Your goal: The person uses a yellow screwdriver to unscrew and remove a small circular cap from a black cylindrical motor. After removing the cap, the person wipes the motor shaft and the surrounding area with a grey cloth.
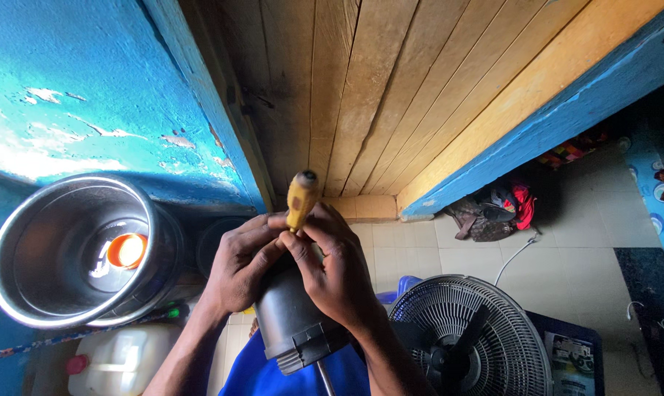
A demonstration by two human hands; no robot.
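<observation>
My left hand (241, 265) wraps around the top of a black plastic motor housing (294, 323) held upright in front of me. Its fingers also touch the shaft area of a yellow-handled screwdriver (301, 198). My right hand (337, 265) grips the screwdriver's handle just below its dark cap, with the tool pointing down into the housing. A thin metal rod sticks out under the housing. Where the screwdriver tip sits is hidden by my fingers.
A shiny metal pot (75, 253) with an orange lid inside stands at the left, over a white jerrycan (123, 359). A fan grille (471, 337) sits at the lower right. A wooden door (390, 88) in a blue frame, bags (493, 213) and tiled floor lie beyond.
</observation>
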